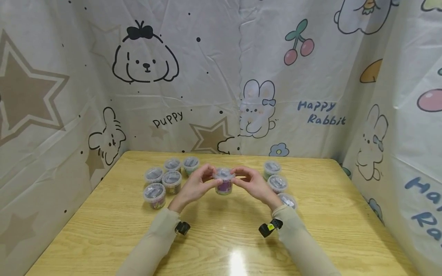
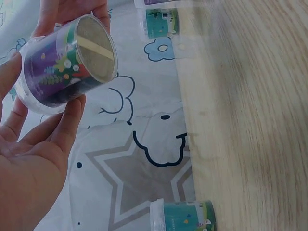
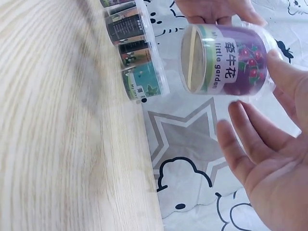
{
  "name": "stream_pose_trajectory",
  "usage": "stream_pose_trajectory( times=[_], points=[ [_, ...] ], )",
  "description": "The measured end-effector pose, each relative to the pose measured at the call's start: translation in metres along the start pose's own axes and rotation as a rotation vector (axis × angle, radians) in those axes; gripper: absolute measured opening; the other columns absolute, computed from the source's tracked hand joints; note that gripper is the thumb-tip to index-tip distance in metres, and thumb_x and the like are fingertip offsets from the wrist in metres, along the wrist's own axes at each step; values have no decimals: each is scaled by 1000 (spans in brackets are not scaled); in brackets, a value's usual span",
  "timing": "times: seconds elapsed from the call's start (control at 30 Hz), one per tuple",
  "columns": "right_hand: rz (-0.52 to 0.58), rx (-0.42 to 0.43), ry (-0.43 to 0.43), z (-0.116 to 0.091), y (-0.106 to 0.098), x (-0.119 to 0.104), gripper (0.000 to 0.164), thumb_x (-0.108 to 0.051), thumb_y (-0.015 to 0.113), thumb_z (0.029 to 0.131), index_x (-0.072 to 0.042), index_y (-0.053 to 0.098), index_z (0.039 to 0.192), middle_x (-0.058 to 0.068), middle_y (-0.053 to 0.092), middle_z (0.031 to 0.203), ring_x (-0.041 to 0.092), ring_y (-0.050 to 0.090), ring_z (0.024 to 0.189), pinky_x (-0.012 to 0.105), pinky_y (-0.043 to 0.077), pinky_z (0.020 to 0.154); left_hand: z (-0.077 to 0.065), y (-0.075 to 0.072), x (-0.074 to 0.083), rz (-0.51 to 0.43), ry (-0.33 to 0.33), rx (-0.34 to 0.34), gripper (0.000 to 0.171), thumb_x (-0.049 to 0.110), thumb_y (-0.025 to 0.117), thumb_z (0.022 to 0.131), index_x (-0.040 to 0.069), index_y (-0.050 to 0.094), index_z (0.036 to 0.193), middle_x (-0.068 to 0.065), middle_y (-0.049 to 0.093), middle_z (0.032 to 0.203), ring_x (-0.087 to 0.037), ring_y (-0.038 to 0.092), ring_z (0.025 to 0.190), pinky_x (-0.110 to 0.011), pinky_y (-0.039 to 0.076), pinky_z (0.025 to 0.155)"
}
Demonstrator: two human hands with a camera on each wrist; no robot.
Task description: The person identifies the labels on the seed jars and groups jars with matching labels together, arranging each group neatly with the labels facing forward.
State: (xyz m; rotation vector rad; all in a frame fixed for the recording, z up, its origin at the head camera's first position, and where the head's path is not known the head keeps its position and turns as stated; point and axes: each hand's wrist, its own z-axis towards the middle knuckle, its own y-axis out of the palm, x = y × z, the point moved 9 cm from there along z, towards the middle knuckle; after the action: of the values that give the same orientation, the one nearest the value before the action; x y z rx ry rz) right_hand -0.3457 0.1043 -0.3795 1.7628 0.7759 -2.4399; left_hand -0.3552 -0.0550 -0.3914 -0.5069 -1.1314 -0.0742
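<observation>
A small clear plastic tub point(image 1: 225, 186) with a purple label and a lid is held up above the table between both hands. The label reads "My little garden" in the right wrist view, where the tub point(image 3: 236, 60) has its base turned to the camera. A pale thin stick point(image 2: 95, 47) shows through that base. My left hand point(image 1: 200, 183) pinches the tub's upper rim from the left, with the thumb at the front. From the right, my right hand point(image 1: 254, 184) grips the same rim with thumb and forefinger; its other fingers point(image 3: 245, 139) are spread away.
Several similar lidded tubs point(image 1: 154, 193) stand grouped on the table's left. Three more tubs point(image 1: 277, 184) form a row by the right hand, the nearest partly behind the wrist. The wooden table point(image 1: 221, 237) meets a printed cloth point(image 1: 207, 76) at its back and sides.
</observation>
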Motion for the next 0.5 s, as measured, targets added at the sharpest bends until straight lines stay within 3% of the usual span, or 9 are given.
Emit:
stream_pose_trajectory(
  times=[0.17, 0.3, 0.5],
  points=[
    [-64, 91, 0, 4, -2, 12, 24, -10, 68, 93, -2, 65, 115, 17, 62, 126, 35, 61, 114, 40, 55, 93, 0, -2, -1, 44, -9, 46, 24, 21, 74, 89, 12, 56, 101, -9, 65, 121, -30, 63, 117, -49, 52, 99],
    [-95, 156, -23, 6, -2, 18, 24, -13, 72, 90, -5, 67, 112, 14, 65, 123, 30, 62, 113, 43, 55, 93, 0, -3, 0, 90, -6, 81, 23, 21, 75, 88, 13, 58, 100, -8, 68, 113, -29, 64, 115, -49, 51, 100],
    [-72, 164, -29, 6, -3, 19, 26, -21, 74, 88, -11, 69, 112, 9, 66, 120, 25, 64, 110, 38, 56, 91, 3, -4, 1, 113, 2, 84, 22, 21, 75, 88, 10, 59, 99, -8, 67, 104, -28, 64, 114, -48, 50, 101]
  ],
)
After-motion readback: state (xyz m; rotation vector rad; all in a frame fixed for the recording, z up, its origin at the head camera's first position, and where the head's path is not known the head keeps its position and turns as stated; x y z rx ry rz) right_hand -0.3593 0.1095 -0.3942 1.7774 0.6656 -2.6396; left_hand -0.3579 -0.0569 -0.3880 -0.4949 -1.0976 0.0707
